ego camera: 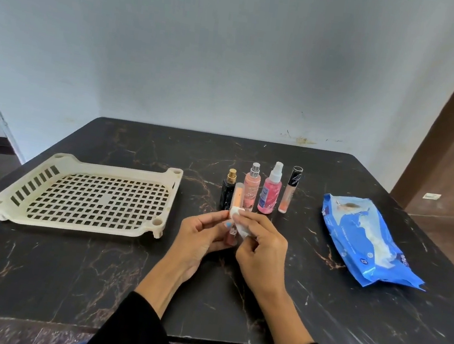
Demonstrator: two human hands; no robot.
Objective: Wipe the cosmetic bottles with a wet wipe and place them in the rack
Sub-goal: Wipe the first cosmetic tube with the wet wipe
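Peach tube (236, 198) upright in left hand's (200, 237) grip, right hand (261, 247) pinching wipe (238, 220) against it.

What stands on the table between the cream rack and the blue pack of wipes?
In the head view, four bottles stand there: a black bottle, two pink spray bottles and a peach tube, on the dark table.
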